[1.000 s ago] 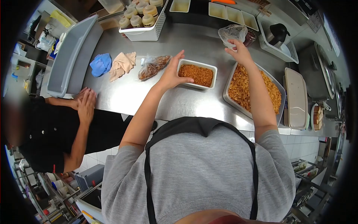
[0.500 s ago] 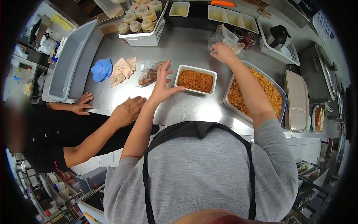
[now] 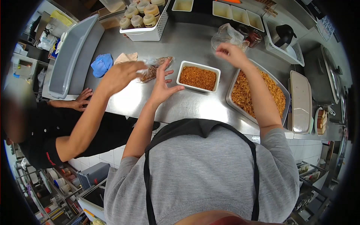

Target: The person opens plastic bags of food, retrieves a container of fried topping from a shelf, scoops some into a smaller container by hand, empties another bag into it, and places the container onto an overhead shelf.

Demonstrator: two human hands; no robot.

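Note:
My left hand (image 3: 165, 85) hovers just left of a white rectangular tub (image 3: 198, 89), its fingers spread and the thumb near the rim. Reddish-brown crumbs (image 3: 197, 77) fill the tub. Behind the hand lies a clear plastic bag of brown food (image 3: 153, 69), apart from the fingers as far as I can see. My right hand (image 3: 234, 56) is in the air beside a crumpled clear plastic bag (image 3: 227, 35), its fingers loosely bent and nothing visible in them. Below my right forearm stands a large tray (image 3: 234, 103) of golden-brown fried flakes (image 3: 245, 92).
A co-worker's hand (image 3: 122, 75) reaches in from the left over a beige cloth (image 3: 126, 57). Near it lie a blue cloth (image 3: 101, 65) and a grey bin (image 3: 60, 80). Squeeze bottles (image 3: 150, 20) stand in a white basket (image 3: 144, 36). Dark jars (image 3: 255, 37) and a lidded container (image 3: 301, 101) are to the right.
The co-worker's hand has moved up and left, over the beige cloth. My right hand has drawn slightly away from the crumpled bag. My left hand stays nearly in place.

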